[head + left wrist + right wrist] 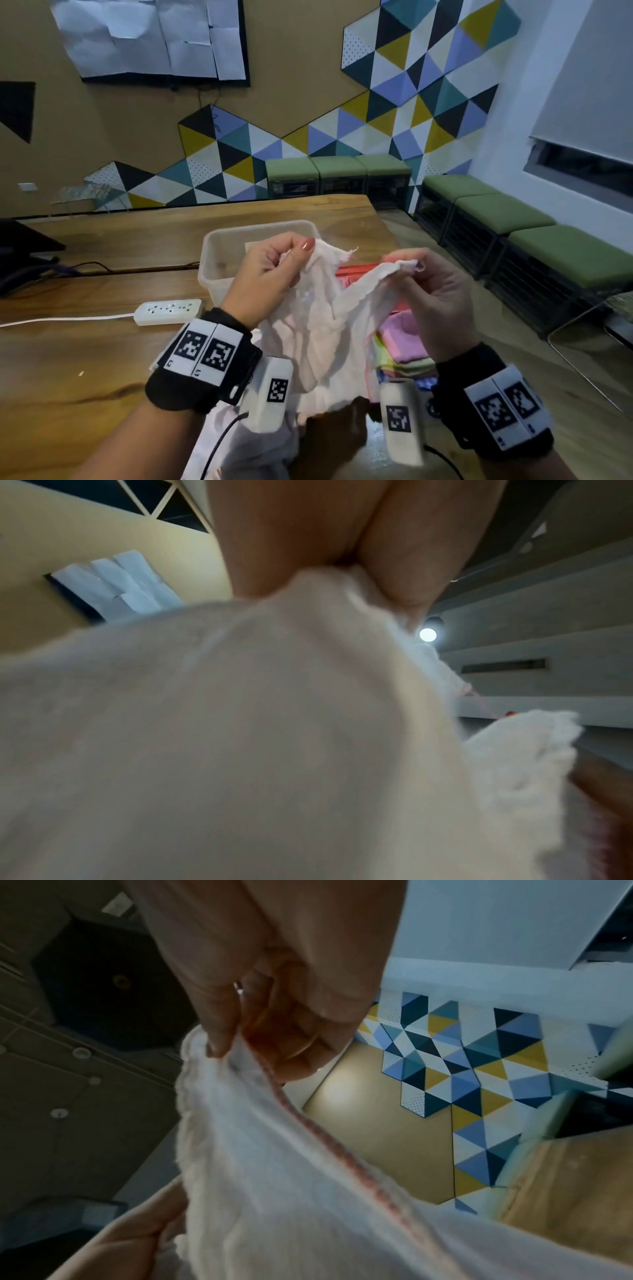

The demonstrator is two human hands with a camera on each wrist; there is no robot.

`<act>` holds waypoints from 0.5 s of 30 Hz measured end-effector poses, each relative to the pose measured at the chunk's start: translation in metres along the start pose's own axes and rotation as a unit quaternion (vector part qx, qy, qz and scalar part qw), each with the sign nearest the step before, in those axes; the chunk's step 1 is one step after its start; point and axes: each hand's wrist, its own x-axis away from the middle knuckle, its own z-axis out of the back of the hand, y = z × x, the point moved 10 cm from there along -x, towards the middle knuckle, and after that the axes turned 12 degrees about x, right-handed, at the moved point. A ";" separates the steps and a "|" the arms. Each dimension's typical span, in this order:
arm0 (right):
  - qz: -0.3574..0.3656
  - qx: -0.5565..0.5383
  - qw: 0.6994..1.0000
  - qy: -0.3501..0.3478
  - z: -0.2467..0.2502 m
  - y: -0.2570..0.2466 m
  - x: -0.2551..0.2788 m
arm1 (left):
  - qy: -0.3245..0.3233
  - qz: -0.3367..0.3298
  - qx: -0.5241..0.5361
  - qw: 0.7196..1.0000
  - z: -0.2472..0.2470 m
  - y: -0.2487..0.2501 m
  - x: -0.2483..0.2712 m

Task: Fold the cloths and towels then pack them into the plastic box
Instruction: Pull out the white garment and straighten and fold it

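Long brown wooden table first, with the clear rectangular plastic box toward its far edge, open and waiting. In front of it a thin white cloth with a pink-stitched hem hangs lifted off the table. Left hand and right hand each pinch a top corner, likely hunting edges to square up a first fold. Coloured cloths lie piled underneath.

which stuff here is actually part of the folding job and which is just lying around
Part of the job:
- white cloth, pinched at its top edge by the left hand and the right hand
- plastic box behind it
- pile of coloured cloths on the table

Just lying about:
- white power strip and its cord
- green stools by the wall
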 end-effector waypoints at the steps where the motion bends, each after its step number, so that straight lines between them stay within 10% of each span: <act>1: 0.002 0.001 0.999 -0.034 -0.007 -0.001 0.000 | 0.009 0.002 0.017 1.000 0.001 -0.001 -0.001; 6: 0.011 0.056 0.990 -0.128 -0.035 0.000 0.004 | 0.008 -0.012 0.023 1.000 -0.007 0.001 -0.004; 15: -0.113 -0.068 0.989 -0.072 -0.040 0.018 -0.007 | -0.059 -0.039 -0.004 0.997 -0.022 0.009 0.003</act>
